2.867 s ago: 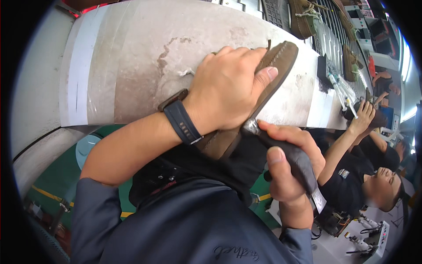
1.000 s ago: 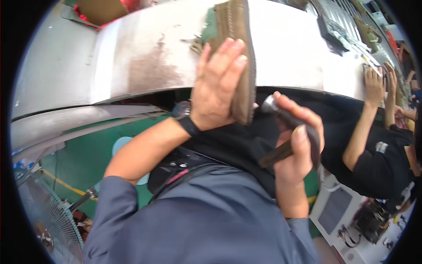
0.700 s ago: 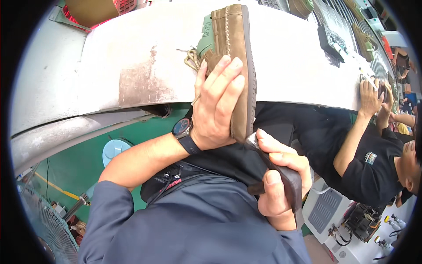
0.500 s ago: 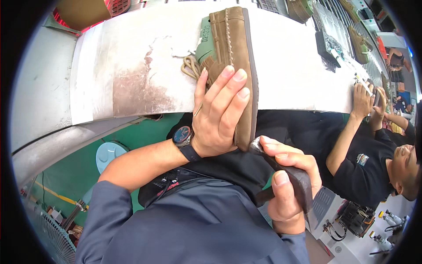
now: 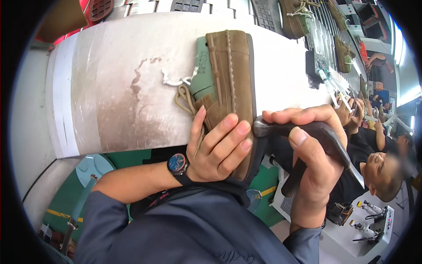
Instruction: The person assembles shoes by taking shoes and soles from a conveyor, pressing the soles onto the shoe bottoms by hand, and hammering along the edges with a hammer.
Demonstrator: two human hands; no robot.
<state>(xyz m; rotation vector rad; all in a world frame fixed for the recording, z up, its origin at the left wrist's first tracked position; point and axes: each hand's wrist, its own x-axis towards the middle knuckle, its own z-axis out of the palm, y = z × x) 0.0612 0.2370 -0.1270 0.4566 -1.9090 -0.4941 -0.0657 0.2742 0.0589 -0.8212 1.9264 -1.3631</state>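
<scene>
A brown leather shoe [image 5: 239, 79] with pale stitching lies on its side on the bench, its dark sole edge to the right. A green shoe last [image 5: 203, 72] fills it, and a tan lace [image 5: 183, 99] loops out on the left. My left hand [image 5: 215, 152] holds the near part of the shoe, fingers laid across its upper. In my right hand [image 5: 318, 149] is a dark metal shoemaker's hammer [image 5: 332, 138], gripped round its head. The rounded hammer face touches, or nearly touches, the sole edge beside my left fingertips.
The pale, stained bench top [image 5: 118, 97] curves beneath the shoe. A black tray [image 5: 313, 68] with white-handled brushes or syringes stands to the right. Beyond runs a slatted conveyor with other shoes [image 5: 293, 20] and soles [image 5: 187, 5]. A co-worker [image 5: 373, 163] in black works at the right.
My left hand and the shoe sit lower in view. The right hand with the hammer has moved up and right, from the shoe's near end to farther along its sole edge.
</scene>
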